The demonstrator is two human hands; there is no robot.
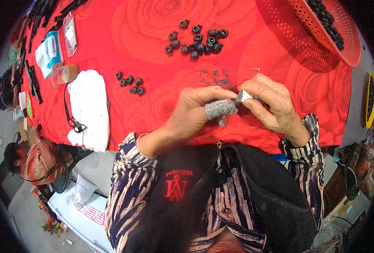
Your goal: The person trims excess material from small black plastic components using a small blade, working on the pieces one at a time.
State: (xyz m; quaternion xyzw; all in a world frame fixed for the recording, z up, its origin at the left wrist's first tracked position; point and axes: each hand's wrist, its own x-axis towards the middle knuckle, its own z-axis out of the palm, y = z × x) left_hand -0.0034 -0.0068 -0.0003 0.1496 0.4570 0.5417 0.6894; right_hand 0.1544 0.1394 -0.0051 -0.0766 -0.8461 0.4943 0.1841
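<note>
My left hand is closed, its fingers pinched together, with a grey speckled cloth wrap around one finger. What it holds is hidden at the fingertips. Pinched between the thumb and fingers of my right hand is a small shiny metal blade, its end touching or close to the left fingertips. Dark crumbs lie scattered on the cloth just beyond both hands. Farther off sits a larger group of small black round plastic parts, each with a hole. A smaller group of them lies to the left.
A red rose-patterned cloth covers the table. At the far right, a red plastic basket holds many black parts. On the left are a white cloth, a plastic cup and a blue-white packet. Another person sits at left.
</note>
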